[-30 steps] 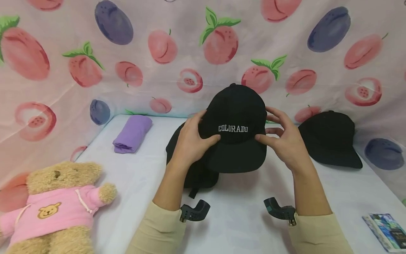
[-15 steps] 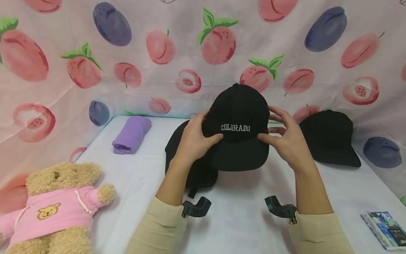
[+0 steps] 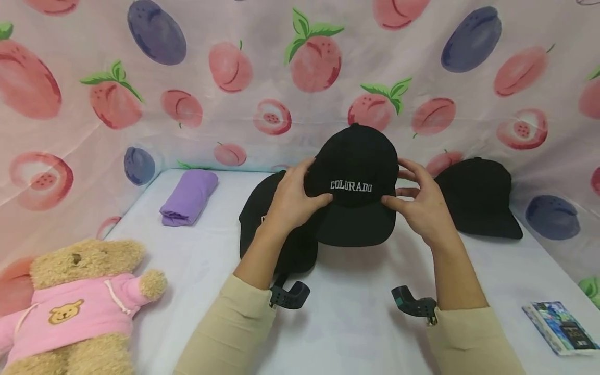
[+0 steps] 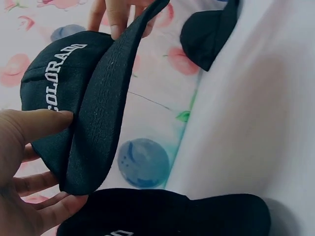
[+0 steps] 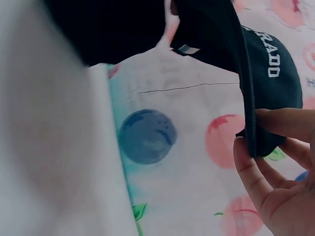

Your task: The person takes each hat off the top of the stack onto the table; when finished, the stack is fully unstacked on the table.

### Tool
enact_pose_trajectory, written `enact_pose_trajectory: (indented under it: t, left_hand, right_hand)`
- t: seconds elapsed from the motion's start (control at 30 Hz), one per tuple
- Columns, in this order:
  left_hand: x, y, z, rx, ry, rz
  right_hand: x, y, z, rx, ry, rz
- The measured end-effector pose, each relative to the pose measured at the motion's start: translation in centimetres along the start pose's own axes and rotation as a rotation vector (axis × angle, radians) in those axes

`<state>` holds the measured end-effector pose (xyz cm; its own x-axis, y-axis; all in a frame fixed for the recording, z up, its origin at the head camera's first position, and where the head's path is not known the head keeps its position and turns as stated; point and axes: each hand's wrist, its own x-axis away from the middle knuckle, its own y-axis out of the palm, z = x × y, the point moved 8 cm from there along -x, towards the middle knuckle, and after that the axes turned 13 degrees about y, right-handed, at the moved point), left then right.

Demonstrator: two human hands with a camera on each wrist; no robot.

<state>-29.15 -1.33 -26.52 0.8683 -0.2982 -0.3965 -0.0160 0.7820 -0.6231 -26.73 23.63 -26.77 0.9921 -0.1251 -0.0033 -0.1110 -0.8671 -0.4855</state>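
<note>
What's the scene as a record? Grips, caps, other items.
held cap: black, reads COLORADO, above white table
left grip: pinches held cap, thumb on front
right grip: pinches its opposite side
left cap: black, on table, partly hidden
right cap: black, on table, brim rightward
others: purple folded cloth, teddy bear, book

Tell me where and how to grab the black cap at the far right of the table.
The black cap is probably best pinched by its brim, above and below, coming from the person's near right. The brim juts out that way as a low flap, while the rounded crown is partly hidden at its lower left by the right hand, which holds the COLORADO cap.
</note>
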Motion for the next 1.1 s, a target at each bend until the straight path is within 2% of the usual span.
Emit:
enact_pose_trajectory:
  t: [0.23, 0.63, 0.83, 1.1]
  left_hand:
    - [-0.2, 0.9, -0.7, 0.005, -0.008, -0.020]
    - [-1.7, 2.9, -0.3, -0.039, -0.019, -0.110]
    - [-2.1, 3.7, -0.3, -0.036, -0.040, -0.133]
    - [-2.7, 4.7, -0.4, -0.025, -0.036, -0.155]
  right_hand:
    - [-0.3, 0.1, 0.2, 0.052, -0.010, 0.003]
    - [-0.7, -0.9, 1.4, 0.111, 0.018, 0.029]
    - [-1.0, -1.3, 1.9, 0.121, 0.019, 0.023]
    - [-1.7, -1.6, 2.6, 0.156, 0.016, 0.031]
